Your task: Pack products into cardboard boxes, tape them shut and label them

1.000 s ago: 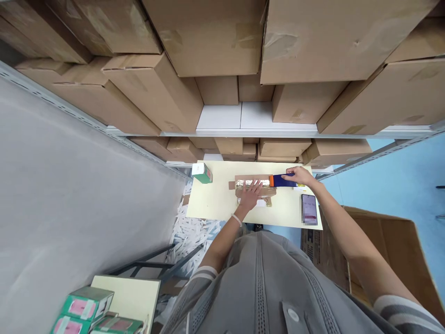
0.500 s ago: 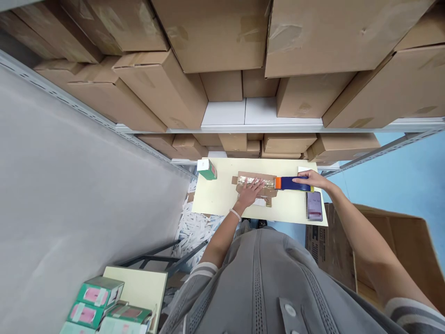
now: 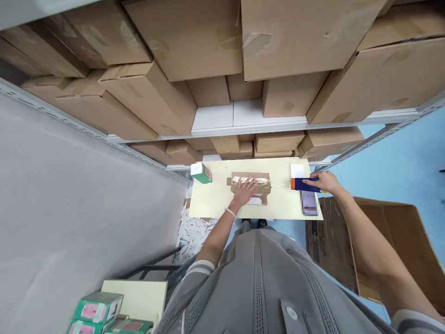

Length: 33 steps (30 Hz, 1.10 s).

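A small flattened cardboard box [image 3: 266,185] lies on the pale yellow tabletop [image 3: 215,204], with shiny clear packing tape [image 3: 243,179] along its upper part. My left hand [image 3: 245,190] presses flat on it, fingers spread. To the right, my right hand [image 3: 325,181] grips a dark blue tape dispenser [image 3: 306,184] with an orange front end. Between the box's right edge and the dispenser, a thin clear strip of tape shows faintly. Just below the dispenser lies a phone [image 3: 309,204], its top edge partly covered. A white paper [image 3: 296,170] sits above the dispenser.
A green and white carton [image 3: 201,173] stands at the table's left end. Shelves of cardboard boxes [image 3: 278,141] rise behind the table. Lower right is a large open cardboard box [image 3: 385,227]; lower left, several green boxes [image 3: 95,308]. Shredded paper [image 3: 194,236] lies on the floor.
My right hand has moved the tape dispenser right, away from the cardboard box, and a clear strip now shows between them. My left hand stays on the box. The view has shifted slightly.
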Motion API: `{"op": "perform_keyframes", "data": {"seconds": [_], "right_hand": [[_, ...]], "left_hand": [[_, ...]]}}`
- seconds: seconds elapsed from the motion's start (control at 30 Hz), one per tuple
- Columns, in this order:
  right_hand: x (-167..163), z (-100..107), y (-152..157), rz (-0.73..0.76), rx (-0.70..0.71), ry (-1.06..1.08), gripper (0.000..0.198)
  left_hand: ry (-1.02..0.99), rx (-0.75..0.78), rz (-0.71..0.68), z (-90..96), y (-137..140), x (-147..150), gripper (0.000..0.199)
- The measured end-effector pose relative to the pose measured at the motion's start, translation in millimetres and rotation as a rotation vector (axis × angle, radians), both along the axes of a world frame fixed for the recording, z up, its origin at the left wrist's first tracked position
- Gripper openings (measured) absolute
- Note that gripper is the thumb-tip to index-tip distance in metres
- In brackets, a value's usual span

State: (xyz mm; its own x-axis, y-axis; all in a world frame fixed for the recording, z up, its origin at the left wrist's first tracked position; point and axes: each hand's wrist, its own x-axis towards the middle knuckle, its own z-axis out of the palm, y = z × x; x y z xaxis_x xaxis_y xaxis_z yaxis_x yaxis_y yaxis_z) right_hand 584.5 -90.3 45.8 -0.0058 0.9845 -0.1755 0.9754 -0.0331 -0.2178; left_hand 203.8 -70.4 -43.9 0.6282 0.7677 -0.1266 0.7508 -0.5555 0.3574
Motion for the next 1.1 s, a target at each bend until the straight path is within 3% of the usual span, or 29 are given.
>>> {"op": "perform_keyframes", "data": {"seconds": [0.27, 0.57, 0.8, 1.1], "right_hand": [[-49.9, -26.8, 23.7, 0.058, -0.143, -0.219, 0.047], [-128.7, -60.4, 36.0, 0.004, -0.262, -0.122, 0.045], [-132.2, -69.3, 40.2, -0.063, -0.264, -0.128, 0.041], [-132.5, -71.9, 45.6, -0.132, -0.296, -0.113, 0.043]], "left_hand": [[-0.032, 0.010, -0.018, -4.1, -1.2, -1.5, 0.065], [-0.033, 0.036, -0.020, -8.4, 0.0, -2.3, 0.066], [0.063, 0.086, -0.029, -10.9, -1.1, 6.9, 0.076], [0.067, 0.205, -0.166, -8.9, 9.6, 60.8, 0.077]]}}
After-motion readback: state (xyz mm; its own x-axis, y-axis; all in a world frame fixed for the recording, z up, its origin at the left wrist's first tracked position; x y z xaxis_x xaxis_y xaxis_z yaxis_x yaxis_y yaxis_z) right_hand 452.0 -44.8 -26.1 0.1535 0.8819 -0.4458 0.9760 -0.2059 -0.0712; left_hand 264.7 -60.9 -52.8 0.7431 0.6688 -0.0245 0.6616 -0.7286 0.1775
